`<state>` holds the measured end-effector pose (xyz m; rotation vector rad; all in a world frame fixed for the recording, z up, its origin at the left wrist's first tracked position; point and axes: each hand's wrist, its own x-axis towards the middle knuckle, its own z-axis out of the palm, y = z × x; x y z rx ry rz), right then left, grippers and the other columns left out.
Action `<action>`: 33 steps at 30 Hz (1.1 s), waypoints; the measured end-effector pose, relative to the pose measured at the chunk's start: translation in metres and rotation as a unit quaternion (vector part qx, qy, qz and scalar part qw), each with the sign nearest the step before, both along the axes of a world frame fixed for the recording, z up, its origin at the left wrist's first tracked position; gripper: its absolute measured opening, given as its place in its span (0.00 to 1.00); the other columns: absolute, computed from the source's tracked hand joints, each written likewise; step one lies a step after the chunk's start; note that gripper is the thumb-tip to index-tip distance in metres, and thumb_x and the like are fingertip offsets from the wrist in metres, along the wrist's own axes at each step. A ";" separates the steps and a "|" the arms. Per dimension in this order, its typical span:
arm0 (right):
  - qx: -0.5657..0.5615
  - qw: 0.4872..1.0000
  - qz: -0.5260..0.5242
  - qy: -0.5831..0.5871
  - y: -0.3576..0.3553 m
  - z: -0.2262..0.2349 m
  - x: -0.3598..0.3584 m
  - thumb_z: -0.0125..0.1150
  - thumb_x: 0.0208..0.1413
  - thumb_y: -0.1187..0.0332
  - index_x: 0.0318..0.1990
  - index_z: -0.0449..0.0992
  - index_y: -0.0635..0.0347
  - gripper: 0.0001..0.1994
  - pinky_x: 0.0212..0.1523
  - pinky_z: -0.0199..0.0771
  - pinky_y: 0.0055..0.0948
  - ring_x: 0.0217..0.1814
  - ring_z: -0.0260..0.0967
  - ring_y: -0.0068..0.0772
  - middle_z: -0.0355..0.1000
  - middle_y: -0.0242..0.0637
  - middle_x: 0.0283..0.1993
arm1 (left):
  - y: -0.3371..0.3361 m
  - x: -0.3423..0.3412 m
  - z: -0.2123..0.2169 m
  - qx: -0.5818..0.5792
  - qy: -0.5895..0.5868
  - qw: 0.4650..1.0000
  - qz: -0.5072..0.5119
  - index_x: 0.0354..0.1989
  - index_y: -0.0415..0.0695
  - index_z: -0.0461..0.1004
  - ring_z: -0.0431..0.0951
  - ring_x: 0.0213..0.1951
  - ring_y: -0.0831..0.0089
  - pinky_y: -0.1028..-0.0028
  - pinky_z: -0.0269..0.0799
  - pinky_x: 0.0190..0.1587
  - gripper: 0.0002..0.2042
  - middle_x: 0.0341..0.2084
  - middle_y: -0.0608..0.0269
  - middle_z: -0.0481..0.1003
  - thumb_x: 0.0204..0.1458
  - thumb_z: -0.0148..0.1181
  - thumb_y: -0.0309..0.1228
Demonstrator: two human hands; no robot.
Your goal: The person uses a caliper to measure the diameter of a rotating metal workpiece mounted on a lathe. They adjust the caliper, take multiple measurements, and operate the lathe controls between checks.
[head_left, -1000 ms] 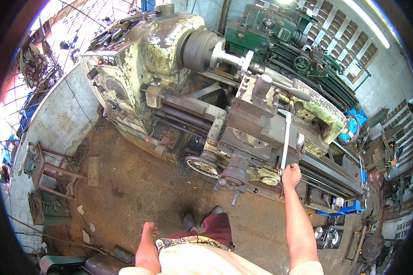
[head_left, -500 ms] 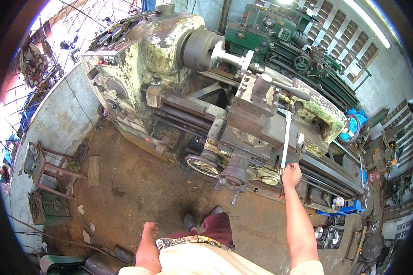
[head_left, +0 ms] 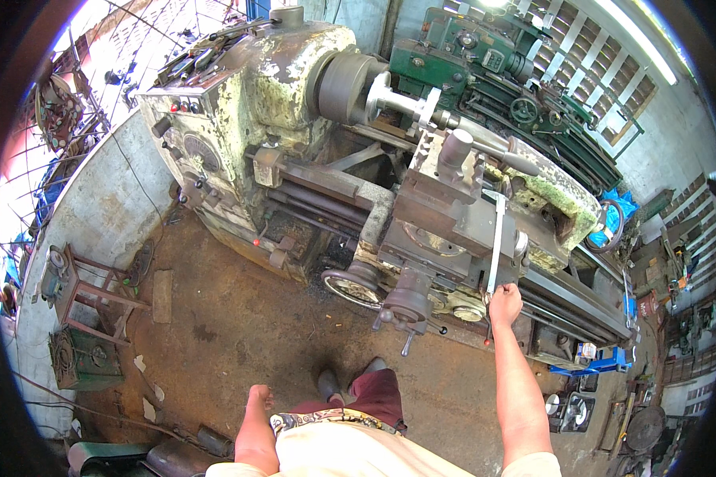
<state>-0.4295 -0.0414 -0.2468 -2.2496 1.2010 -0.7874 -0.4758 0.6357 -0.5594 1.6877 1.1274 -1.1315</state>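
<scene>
Bar point(head_left: 496, 250), pale and long, lies across the lathe slide point(head_left: 473, 225), its near end closed in the right hand point(head_left: 506, 304), I judge because that end sits in easiest reach, while the left hand point(head_left: 260, 393) hangs apart, loosely curled, whether empty I cannot tell.

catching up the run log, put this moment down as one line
right hand: holding bar by near end | left hand: beside body, off lathe | bar: over lathe | green lathe: behind
</scene>
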 end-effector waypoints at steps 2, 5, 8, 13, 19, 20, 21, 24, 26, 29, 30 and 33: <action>-0.001 1.000 0.000 0.000 0.000 0.000 0.000 0.62 0.54 0.70 0.34 0.78 0.65 0.07 0.42 0.74 0.43 0.39 0.77 0.55 0.78 0.53 0.35 | 0.000 0.000 -0.001 0.003 -0.004 1.000 0.009 0.47 0.47 0.74 0.78 0.29 0.58 0.52 0.75 0.36 0.12 0.32 0.59 0.75 0.62 0.45 0.34; -0.008 1.000 0.001 0.004 -0.001 -0.001 0.000 0.62 0.54 0.70 0.34 0.78 0.65 0.07 0.42 0.74 0.43 0.40 0.77 0.55 0.78 0.53 0.35 | 0.001 0.000 -0.006 0.004 -0.007 1.000 0.017 0.33 0.46 0.74 0.75 0.21 0.59 0.56 0.73 0.27 0.11 0.18 0.61 0.71 0.63 0.46 0.35; -0.011 1.000 0.001 0.006 -0.001 -0.001 0.001 0.62 0.54 0.70 0.34 0.78 0.65 0.07 0.43 0.74 0.43 0.40 0.77 0.55 0.78 0.53 0.35 | 0.004 0.001 -0.011 -0.002 -0.002 1.000 0.014 0.33 0.48 0.74 0.74 0.20 0.59 0.56 0.72 0.26 0.12 0.16 0.62 0.69 0.63 0.45 0.36; 0.005 1.000 -0.011 0.016 -0.001 -0.002 0.000 0.62 0.54 0.69 0.35 0.78 0.65 0.07 0.44 0.74 0.43 0.42 0.77 0.56 0.78 0.53 0.36 | 0.005 0.001 -0.015 0.001 0.015 1.000 0.015 0.35 0.48 0.74 0.73 0.19 0.60 0.56 0.73 0.27 0.11 0.16 0.63 0.68 0.63 0.44 0.36; -0.005 1.000 -0.009 0.011 -0.004 -0.006 0.001 0.62 0.54 0.69 0.35 0.79 0.64 0.07 0.44 0.74 0.43 0.42 0.77 0.55 0.78 0.52 0.37 | 0.005 -0.001 -0.013 0.007 -0.008 1.000 0.009 0.38 0.47 0.74 0.74 0.20 0.59 0.53 0.75 0.29 0.11 0.19 0.62 0.70 0.63 0.43 0.35; -0.017 1.000 -0.002 0.009 -0.005 -0.006 0.000 0.62 0.54 0.69 0.35 0.78 0.64 0.07 0.44 0.74 0.43 0.41 0.77 0.55 0.78 0.52 0.37 | 0.005 -0.001 -0.013 0.001 -0.014 1.000 0.006 0.39 0.48 0.74 0.74 0.20 0.59 0.53 0.75 0.29 0.11 0.19 0.62 0.71 0.62 0.44 0.35; -0.019 1.000 -0.001 0.008 -0.005 -0.007 0.000 0.62 0.53 0.69 0.35 0.78 0.64 0.07 0.44 0.74 0.44 0.41 0.77 0.55 0.78 0.52 0.37 | 0.005 0.000 -0.012 -0.001 -0.011 1.000 0.002 0.41 0.48 0.74 0.75 0.21 0.59 0.53 0.75 0.29 0.11 0.20 0.61 0.72 0.62 0.44 0.34; -0.010 1.000 0.001 0.004 -0.006 -0.008 0.000 0.62 0.53 0.70 0.35 0.78 0.64 0.07 0.44 0.74 0.44 0.41 0.77 0.56 0.78 0.53 0.36 | 0.005 0.000 -0.011 0.002 -0.014 1.000 0.010 0.44 0.48 0.74 0.75 0.22 0.59 0.53 0.75 0.28 0.11 0.22 0.61 0.73 0.62 0.44 0.34; -0.007 1.000 0.002 0.003 -0.006 -0.008 -0.001 0.62 0.53 0.70 0.35 0.78 0.65 0.07 0.44 0.74 0.44 0.41 0.77 0.56 0.78 0.53 0.36 | 0.005 0.000 -0.010 0.001 -0.015 1.000 0.014 0.46 0.48 0.74 0.76 0.22 0.58 0.53 0.74 0.28 0.11 0.23 0.62 0.73 0.62 0.45 0.34; -0.015 1.000 0.004 0.005 -0.006 -0.008 -0.001 0.62 0.53 0.70 0.35 0.78 0.65 0.07 0.43 0.74 0.44 0.40 0.77 0.56 0.77 0.53 0.35 | 0.004 -0.001 -0.007 -0.003 -0.009 1.000 0.011 0.47 0.47 0.74 0.76 0.25 0.59 0.53 0.74 0.32 0.12 0.27 0.61 0.75 0.62 0.46 0.35; -0.018 1.000 0.004 0.006 -0.005 -0.008 0.000 0.62 0.53 0.70 0.35 0.78 0.65 0.07 0.43 0.74 0.44 0.40 0.77 0.56 0.77 0.53 0.35 | 0.004 -0.001 -0.006 -0.001 -0.007 1.000 0.012 0.47 0.47 0.74 0.77 0.28 0.59 0.54 0.75 0.34 0.12 0.30 0.61 0.76 0.62 0.47 0.35; -0.007 1.000 -0.002 0.008 -0.005 -0.007 0.000 0.62 0.54 0.69 0.34 0.78 0.65 0.07 0.43 0.74 0.44 0.40 0.77 0.56 0.77 0.54 0.35 | 0.004 -0.001 -0.004 0.001 -0.005 1.000 0.010 0.45 0.45 0.74 0.78 0.30 0.59 0.54 0.75 0.36 0.12 0.33 0.60 0.77 0.62 0.47 0.36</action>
